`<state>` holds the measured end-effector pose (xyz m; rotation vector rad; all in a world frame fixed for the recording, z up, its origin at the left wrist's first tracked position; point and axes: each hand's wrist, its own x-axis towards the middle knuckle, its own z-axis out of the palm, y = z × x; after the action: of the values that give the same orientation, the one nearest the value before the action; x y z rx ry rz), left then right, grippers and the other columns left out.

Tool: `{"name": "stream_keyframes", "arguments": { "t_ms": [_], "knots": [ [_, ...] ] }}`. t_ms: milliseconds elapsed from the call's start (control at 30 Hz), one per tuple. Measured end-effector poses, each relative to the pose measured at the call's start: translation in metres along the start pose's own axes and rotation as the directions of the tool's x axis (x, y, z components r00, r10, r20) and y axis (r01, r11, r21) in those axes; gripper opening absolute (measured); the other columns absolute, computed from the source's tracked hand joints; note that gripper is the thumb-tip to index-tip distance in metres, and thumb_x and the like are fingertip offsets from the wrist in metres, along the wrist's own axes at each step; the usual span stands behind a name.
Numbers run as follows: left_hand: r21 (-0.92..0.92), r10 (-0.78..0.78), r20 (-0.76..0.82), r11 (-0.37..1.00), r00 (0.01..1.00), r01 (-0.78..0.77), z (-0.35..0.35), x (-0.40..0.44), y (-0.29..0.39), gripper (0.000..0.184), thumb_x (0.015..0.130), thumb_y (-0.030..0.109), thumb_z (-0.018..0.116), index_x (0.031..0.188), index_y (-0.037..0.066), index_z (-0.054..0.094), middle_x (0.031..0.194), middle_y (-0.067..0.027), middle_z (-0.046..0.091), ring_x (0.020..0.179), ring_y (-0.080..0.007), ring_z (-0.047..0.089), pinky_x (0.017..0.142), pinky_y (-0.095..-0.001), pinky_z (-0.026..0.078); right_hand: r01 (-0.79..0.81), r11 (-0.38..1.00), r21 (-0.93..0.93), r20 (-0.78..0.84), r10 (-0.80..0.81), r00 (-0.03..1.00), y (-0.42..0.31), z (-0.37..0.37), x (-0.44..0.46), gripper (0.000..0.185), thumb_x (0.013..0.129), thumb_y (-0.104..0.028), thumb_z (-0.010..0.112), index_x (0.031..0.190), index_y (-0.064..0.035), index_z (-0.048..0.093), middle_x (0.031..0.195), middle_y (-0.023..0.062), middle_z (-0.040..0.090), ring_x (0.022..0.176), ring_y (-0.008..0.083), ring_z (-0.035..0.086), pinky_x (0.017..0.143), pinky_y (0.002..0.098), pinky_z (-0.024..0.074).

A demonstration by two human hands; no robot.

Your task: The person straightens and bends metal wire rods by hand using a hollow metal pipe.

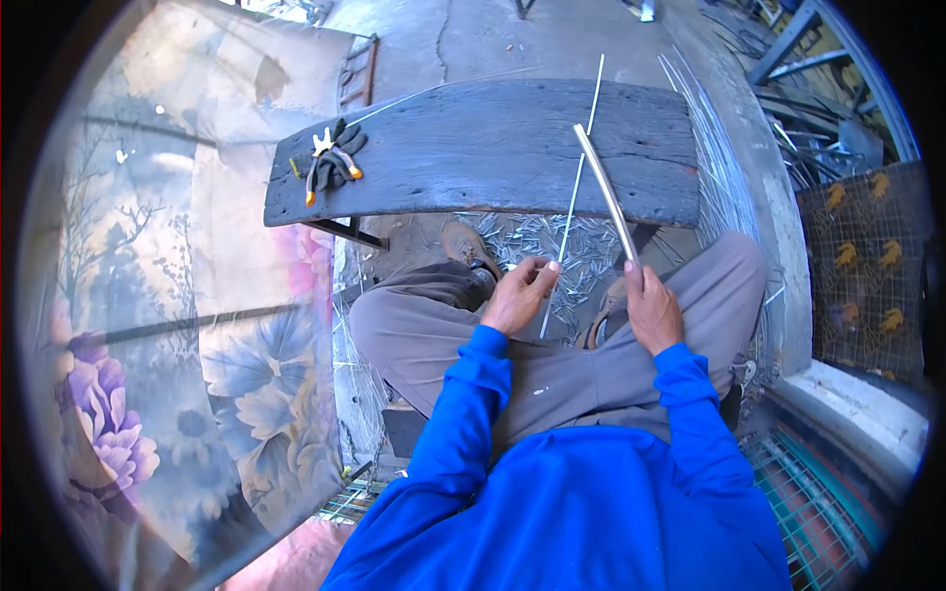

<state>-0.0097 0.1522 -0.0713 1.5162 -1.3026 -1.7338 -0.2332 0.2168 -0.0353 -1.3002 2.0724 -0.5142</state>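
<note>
Between the thumb and fingers of my left hand (522, 294) is a thin, pale metal rod (572, 202), which slants up over the bench. My right hand (652, 313) is closed around the lower end of a thicker, shiny metal bar (608, 187), slightly bent, that may be a tube. Near the bar's upper end the rod and bar cross; whether they touch I cannot tell. Below them stands a dark wooden bench (463, 148). At its left end lie dark work gloves (338, 167) with pliers (321, 141) beside or on them.
Many short cut metal pieces (557, 258) litter the floor under the bench. Long thin rods (719, 167) lie along the right side. A floral sheet (261, 384) hangs at the left. On the right are a metal frame (798, 44) and a patterned dark cloth (862, 266).
</note>
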Motion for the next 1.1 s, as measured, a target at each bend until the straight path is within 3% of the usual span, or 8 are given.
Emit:
{"name": "stream_keyframes", "arguments": {
  "t_ms": [67, 167, 267, 467, 767, 933, 1033, 1100],
  "knots": [
    [0.358, 0.207, -0.085, 0.919, 0.975, -0.164, -0.022, 0.013, 0.021, 0.048, 0.092, 0.042, 0.067, 0.108, -0.003, 0.064, 0.092, -0.0165, 0.069, 0.087, -0.0216, 0.065, 0.078, -0.0354, 0.051, -0.01, 0.999, -0.033, 0.019, 0.011, 1.0, -0.008, 0.0, -0.001, 0.046, 0.102, -0.049, 0.038, 0.092, -0.0059, 0.051, 0.082, 0.0303, 0.063, 0.08, 0.0536, 0.057, 0.07, 0.0638, 0.04],
    [0.211, 0.389, -0.249, 0.916, 0.887, -0.342, -0.067, 0.06, 0.083, 0.044, 0.09, 0.038, 0.071, 0.105, -0.002, 0.066, 0.093, -0.0145, 0.071, 0.085, -0.0198, 0.066, 0.077, -0.0339, 0.052, -0.04, 0.994, -0.099, 0.032, 0.044, 0.999, -0.014, -0.003, 0.002, 0.046, 0.102, -0.05, 0.037, 0.095, -0.0064, 0.051, 0.079, 0.0317, 0.063, 0.078, 0.0545, 0.057, 0.071, 0.0643, 0.0406],
    [0.462, 0.453, -0.15, 0.818, 0.879, -0.343, -0.09, 0.084, 0.142, 0.051, 0.09, 0.047, 0.068, 0.101, -0.003, 0.067, 0.091, -0.0164, 0.071, 0.083, -0.0218, 0.067, 0.076, -0.0355, 0.053, -0.059, 0.989, -0.134, 0.03, 0.064, 0.998, -0.017, -0.002, 0.005, 0.048, 0.102, -0.051, 0.034, 0.095, -0.0068, 0.051, 0.079, 0.0314, 0.064, 0.078, 0.054, 0.059, 0.07, 0.064, 0.0422],
    [0.721, -0.06, 0.349, 0.654, 0.935, -0.228, -0.025, 0.06, 0.107, 0.064, 0.086, 0.061, 0.065, 0.095, -0.001, 0.071, 0.078, -0.0188, 0.07, 0.079, -0.029, 0.07, 0.072, -0.0418, 0.053, -0.095, 0.991, -0.098, 0.052, 0.101, 0.994, -0.015, -0.006, 0.005, 0.046, 0.102, -0.052, 0.034, 0.099, -0.0093, 0.051, 0.075, 0.0271, 0.066, 0.074, 0.0506, 0.062, 0.068, 0.0618, 0.0469],
    [0.306, -0.092, 0.421, 0.951, 0.902, -0.046, 0.032, 0.027, 0.064, 0.036, 0.103, 0.036, 0.05, 0.094, 0.002, 0.059, 0.065, -0.0032, 0.058, 0.053, -0.0107, 0.055, 0.05, -0.0266, 0.043, 0.082, 0.89, 0.448, -0.276, 0.05, 0.96, 0.027, 0.013, 0.005, 0.051, 0.102, -0.052, 0.037, 0.085, -0.0065, 0.055, 0.063, 0.0196, 0.06, 0.061, 0.0408, 0.063, 0.057, 0.0529, 0.0455],
    [-0.034, -0.026, 0.37, 0.999, 0.929, 0.042, 0.06, -0.005, 0.154, 0.031, 0.103, 0.035, 0.05, 0.098, 0.005, 0.055, 0.068, -0.0016, 0.054, 0.052, -0.0085, 0.052, 0.047, -0.0224, 0.043, -0.035, 0.632, 0.774, -0.167, 0.257, 0.952, 0.037, -0.051, 0.009, 0.058, 0.102, -0.054, 0.036, 0.083, -0.0034, 0.055, 0.057, 0.0063, 0.048, 0.057, 0.0179, 0.057, 0.059, 0.0382, 0.0459],
    [-0.332, 0.132, 0.442, 0.943, 0.887, 0.025, 0.103, -0.003, 0.189, 0.029, 0.104, 0.034, 0.048, 0.097, 0.006, 0.053, 0.067, -0.001, 0.052, 0.05, -0.0075, 0.049, 0.042, -0.0211, 0.04, -0.064, 0.656, 0.752, -0.084, 0.192, 0.978, 0.048, -0.062, 0.005, 0.06, 0.103, -0.05, 0.035, 0.078, -0.0014, 0.058, 0.063, 0.0135, 0.058, 0.059, 0.0282, 0.059, 0.059, 0.0405, 0.0459],
    [-0.391, 0.206, 0.413, 0.92, 0.887, -0.031, 0.15, -0.007, 0.21, 0.024, 0.105, 0.028, 0.046, 0.099, 0.006, 0.055, 0.067, 0.0016, 0.05, 0.05, -0.0051, 0.043, 0.043, -0.0189, 0.037, -0.117, 0.656, 0.746, 0.072, 0.095, 0.993, 0.058, -0.051, 0.009, 0.054, 0.104, -0.052, 0.035, 0.083, -0.0064, 0.055, 0.059, 0.0032, 0.05, 0.05, 0.0181, 0.054, 0.047, 0.0365, 0.0435]
  ]
}}
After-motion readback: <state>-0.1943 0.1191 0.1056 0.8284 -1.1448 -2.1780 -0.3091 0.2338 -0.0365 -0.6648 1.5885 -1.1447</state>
